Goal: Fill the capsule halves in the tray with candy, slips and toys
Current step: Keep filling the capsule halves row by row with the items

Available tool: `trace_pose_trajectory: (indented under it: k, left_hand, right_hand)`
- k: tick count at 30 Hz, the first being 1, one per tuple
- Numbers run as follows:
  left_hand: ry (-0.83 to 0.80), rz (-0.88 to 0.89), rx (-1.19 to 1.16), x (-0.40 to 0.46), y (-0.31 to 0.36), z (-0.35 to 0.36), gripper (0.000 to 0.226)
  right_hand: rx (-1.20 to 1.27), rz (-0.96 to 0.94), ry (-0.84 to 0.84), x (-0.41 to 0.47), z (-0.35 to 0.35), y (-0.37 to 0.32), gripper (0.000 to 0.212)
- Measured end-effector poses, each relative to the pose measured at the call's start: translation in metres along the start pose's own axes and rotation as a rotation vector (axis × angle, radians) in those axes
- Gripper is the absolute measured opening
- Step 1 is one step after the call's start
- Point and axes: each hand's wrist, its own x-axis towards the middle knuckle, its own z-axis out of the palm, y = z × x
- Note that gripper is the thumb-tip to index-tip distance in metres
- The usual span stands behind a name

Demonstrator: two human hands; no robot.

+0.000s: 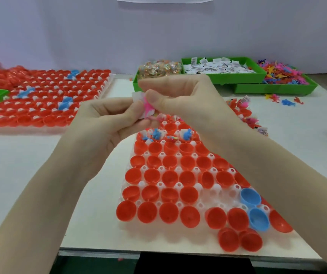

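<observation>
a: head view first, and it's the only one. what are the hands doing?

b: both are raised over the far end of the white tray (pixel 128 224). the left hand (pixel 107 121) and right hand (pixel 180 97) pinch one small bundle between them: a white paper slip (pixel 138 99) wrapped against a pink toy (pixel 148 105). fingers of both are curled onto it, so both are gripping.

a: is candy in that bundle too?

b: hard to say; there's a speck of colour under the fingers, but it's too blurred to call.

a: how will it handle?

b: my guess is very light. the slip is thin and floppy, and the toy looks like soft, bendy plastic. pinch the two together at the middle, or the slip slides off.

a: and the capsule halves?

b: the red capsule halves (pixel 169 177) sit mouth-up in the tray, mostly unfilled. a few far ones already hold a blue toy (pixel 156 134) and slips. they look like thin, smooth shells, likely to tip if nudged, so drop the bundle straight in.

a: supplies?

b: green bins (pixel 224 78) behind hold candy, slips and toys.
</observation>
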Motion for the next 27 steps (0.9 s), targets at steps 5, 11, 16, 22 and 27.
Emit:
trace_pose_trajectory:
  k: [5,11,16,22,27]
  left_hand:
    - [0.171,-0.028,-0.039,0.001,-0.027,-0.011,0.014]
    - [0.319,-0.09,0.239,-0.006,-0.065,-0.026,0.025]
    - [0.31,-0.239,0.454,-0.011,-0.083,-0.037,0.016]
    - [0.279,-0.266,0.587,-0.017,-0.089,-0.031,0.026]
    - [0.331,-0.214,0.635,-0.021,-0.09,-0.028,0.029]
  right_hand:
    - [-0.168,0.166,-0.121,0.019,0.004,0.022,0.01]
    - [-0.543,0.21,-0.195,0.03,0.02,0.058,0.005]
    - [-0.654,0.14,-0.222,0.025,0.033,0.073,0.007]
    - [-0.743,0.07,-0.294,0.022,0.035,0.074,0.01]
    - [-0.922,0.02,-0.31,0.016,0.035,0.071,0.014]
